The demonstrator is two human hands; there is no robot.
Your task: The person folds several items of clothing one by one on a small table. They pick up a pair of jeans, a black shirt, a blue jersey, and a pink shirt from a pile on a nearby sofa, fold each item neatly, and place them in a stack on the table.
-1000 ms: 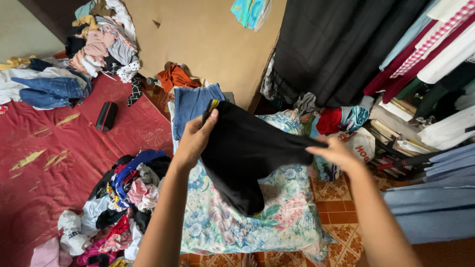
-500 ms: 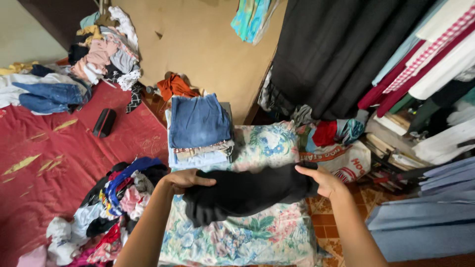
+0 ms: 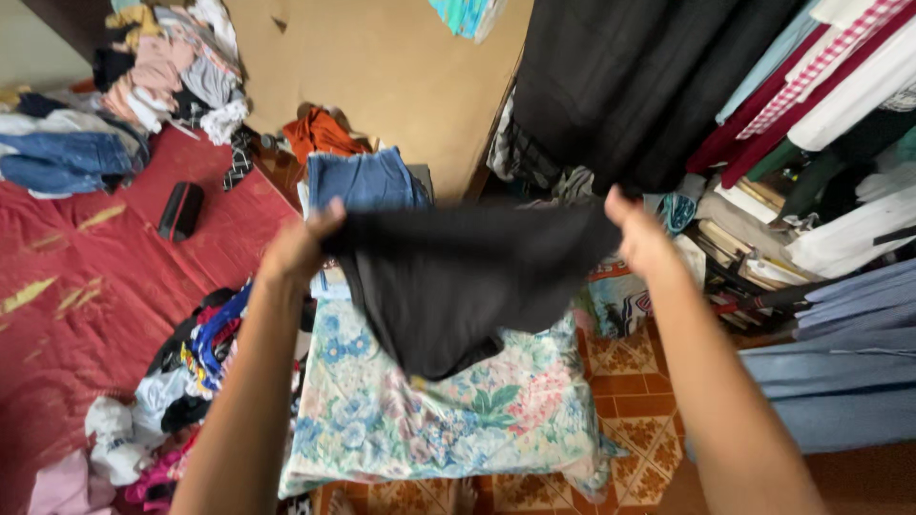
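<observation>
We pinch black garment corners – left hand, right hand – loose hem below may sag unevenly.

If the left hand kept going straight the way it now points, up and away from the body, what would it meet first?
Probably the folded blue denim piece on the stack just beyond the left hand, which grips one end of the black cloth garment. Past that comes the tan wall. Depth is hard to judge from this view.

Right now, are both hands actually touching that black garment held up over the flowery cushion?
Touching. The head view shows the left hand pinching one top corner of the black garment and the right hand gripping the other, stretching it between them.
</observation>
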